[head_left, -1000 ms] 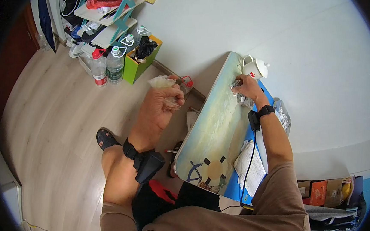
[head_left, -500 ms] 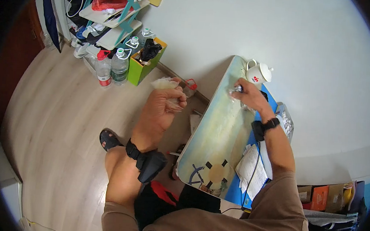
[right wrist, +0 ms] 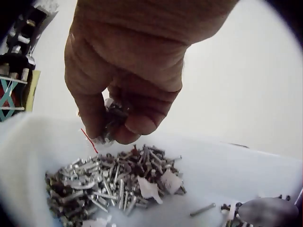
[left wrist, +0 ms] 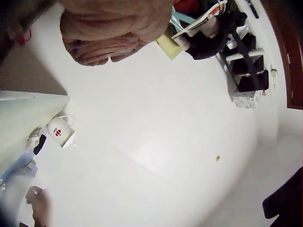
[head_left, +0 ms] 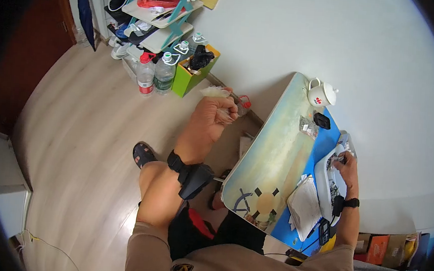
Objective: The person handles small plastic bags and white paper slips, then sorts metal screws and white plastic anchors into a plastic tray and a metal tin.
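Observation:
My left hand (head_left: 205, 127) is raised over the floor beside the table and grips a bunch of clear plastic bags (head_left: 216, 91). Red stripes show on the bags (left wrist: 106, 49) in the left wrist view. On the right, my right hand (head_left: 348, 170) is over a white bin (head_left: 323, 180). Seen from the right wrist, its fingertips pinch a small clear plastic bag (right wrist: 108, 135) with a red line and dark metal bits inside, partly hidden by the fingers. Below that bag lies a heap of metal screws (right wrist: 120, 182) with a few white scraps among them.
On the painted tabletop (head_left: 260, 158) lies another small clear bag (head_left: 307, 126), next to a black case (head_left: 322, 120). A white lidded mug (head_left: 322, 93) stands at the far end. Papers (head_left: 303, 209) lie near the bin. Bottles (head_left: 165, 74) and a green box (head_left: 193, 73) stand on the floor.
My right hand has moved from the tabletop near the mug back toward me and right, over the white bin. The left hand keeps its grip on the bags. The head view has shifted.

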`<action>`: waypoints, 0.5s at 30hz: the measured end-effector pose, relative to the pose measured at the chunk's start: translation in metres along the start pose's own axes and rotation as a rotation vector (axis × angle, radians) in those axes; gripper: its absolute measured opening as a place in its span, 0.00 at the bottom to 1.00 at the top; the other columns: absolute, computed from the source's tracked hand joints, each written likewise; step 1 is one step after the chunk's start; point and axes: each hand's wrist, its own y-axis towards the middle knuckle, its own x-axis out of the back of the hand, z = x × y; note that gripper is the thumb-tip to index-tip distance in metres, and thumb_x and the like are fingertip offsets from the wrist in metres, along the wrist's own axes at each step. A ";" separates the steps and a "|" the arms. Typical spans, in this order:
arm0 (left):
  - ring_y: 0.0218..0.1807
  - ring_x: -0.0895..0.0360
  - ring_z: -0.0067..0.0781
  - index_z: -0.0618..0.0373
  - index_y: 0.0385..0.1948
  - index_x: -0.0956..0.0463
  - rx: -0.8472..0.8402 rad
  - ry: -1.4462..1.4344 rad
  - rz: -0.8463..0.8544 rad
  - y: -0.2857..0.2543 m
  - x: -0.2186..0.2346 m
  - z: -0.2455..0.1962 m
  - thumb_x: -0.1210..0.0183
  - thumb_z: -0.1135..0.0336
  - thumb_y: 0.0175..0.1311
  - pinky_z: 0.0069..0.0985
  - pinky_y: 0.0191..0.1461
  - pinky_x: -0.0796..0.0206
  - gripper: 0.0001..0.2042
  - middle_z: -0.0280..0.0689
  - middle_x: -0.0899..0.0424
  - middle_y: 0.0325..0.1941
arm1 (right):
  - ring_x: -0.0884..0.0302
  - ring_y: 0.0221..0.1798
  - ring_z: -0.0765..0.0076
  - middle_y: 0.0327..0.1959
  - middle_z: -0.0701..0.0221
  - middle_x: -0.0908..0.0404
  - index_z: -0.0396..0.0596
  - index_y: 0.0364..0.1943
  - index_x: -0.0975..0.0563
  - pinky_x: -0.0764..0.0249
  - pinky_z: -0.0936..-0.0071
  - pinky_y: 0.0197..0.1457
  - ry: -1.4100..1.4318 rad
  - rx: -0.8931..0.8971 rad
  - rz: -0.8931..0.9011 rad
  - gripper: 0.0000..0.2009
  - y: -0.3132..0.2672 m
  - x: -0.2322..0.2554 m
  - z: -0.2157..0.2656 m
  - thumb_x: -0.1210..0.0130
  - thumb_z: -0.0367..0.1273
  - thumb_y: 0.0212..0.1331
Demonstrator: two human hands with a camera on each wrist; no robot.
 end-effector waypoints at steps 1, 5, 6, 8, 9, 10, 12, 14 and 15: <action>0.36 0.28 0.25 0.64 0.49 0.34 0.037 -0.051 -0.018 0.001 -0.001 -0.002 0.46 0.78 0.59 0.20 0.45 0.35 0.16 0.36 0.27 0.37 | 0.28 0.30 0.76 0.25 0.72 0.24 0.40 0.34 0.24 0.32 0.75 0.35 -0.093 0.042 0.001 0.12 -0.002 -0.006 -0.003 0.36 0.25 0.45; 0.38 0.28 0.24 0.65 0.48 0.34 0.027 -0.088 0.049 0.007 0.013 0.004 0.45 0.78 0.58 0.20 0.44 0.34 0.15 0.36 0.27 0.38 | 0.26 0.30 0.74 0.27 0.70 0.22 0.38 0.39 0.22 0.29 0.73 0.36 -0.242 0.170 0.156 0.12 0.003 -0.017 -0.020 0.39 0.25 0.48; 0.38 0.28 0.24 0.65 0.48 0.34 0.017 -0.085 0.039 0.008 0.011 0.001 0.45 0.78 0.58 0.20 0.44 0.34 0.15 0.36 0.27 0.38 | 0.25 0.29 0.75 0.28 0.70 0.21 0.37 0.40 0.22 0.28 0.75 0.34 -0.087 0.056 0.186 0.12 0.003 -0.014 -0.018 0.41 0.26 0.51; 0.33 0.25 0.31 0.63 0.50 0.33 0.037 -0.088 -0.053 0.009 0.007 -0.004 0.42 0.81 0.53 0.24 0.38 0.32 0.20 0.37 0.26 0.32 | 0.24 0.29 0.76 0.28 0.70 0.21 0.37 0.42 0.22 0.27 0.77 0.32 0.065 -0.058 0.226 0.11 0.001 -0.013 -0.017 0.43 0.26 0.54; 0.33 0.25 0.31 0.63 0.50 0.33 0.032 -0.089 -0.060 0.009 0.002 -0.007 0.42 0.81 0.53 0.24 0.38 0.32 0.20 0.37 0.26 0.32 | 0.24 0.28 0.77 0.28 0.70 0.21 0.36 0.42 0.22 0.27 0.78 0.31 0.114 -0.069 0.211 0.11 -0.001 -0.013 -0.018 0.45 0.27 0.57; 0.33 0.25 0.31 0.62 0.50 0.33 0.064 -0.134 -0.091 0.010 -0.002 -0.011 0.41 0.80 0.53 0.25 0.38 0.32 0.20 0.37 0.26 0.32 | 0.23 0.28 0.78 0.29 0.71 0.21 0.36 0.43 0.22 0.26 0.80 0.30 0.163 -0.079 0.195 0.10 -0.002 -0.013 -0.021 0.48 0.27 0.60; 0.33 0.25 0.31 0.62 0.50 0.33 0.094 -0.179 -0.128 0.013 -0.002 -0.010 0.41 0.80 0.53 0.25 0.38 0.32 0.20 0.37 0.26 0.32 | 0.20 0.29 0.76 0.29 0.69 0.20 0.34 0.43 0.23 0.25 0.80 0.28 0.193 -0.086 0.174 0.11 -0.001 -0.012 -0.030 0.48 0.28 0.61; 0.32 0.27 0.30 0.60 0.48 0.33 0.042 -0.001 -0.125 0.017 0.004 -0.004 0.41 0.82 0.48 0.22 0.38 0.34 0.22 0.40 0.28 0.36 | 0.19 0.27 0.75 0.29 0.68 0.20 0.33 0.42 0.22 0.25 0.80 0.26 0.210 -0.186 0.118 0.11 0.002 -0.012 -0.034 0.47 0.27 0.61; 0.32 0.27 0.30 0.60 0.48 0.33 0.037 0.000 -0.131 0.017 0.006 -0.002 0.41 0.82 0.48 0.22 0.38 0.34 0.22 0.40 0.28 0.36 | 0.18 0.26 0.74 0.27 0.68 0.20 0.33 0.38 0.21 0.26 0.80 0.24 0.224 -0.183 0.082 0.09 -0.001 -0.012 -0.023 0.45 0.28 0.60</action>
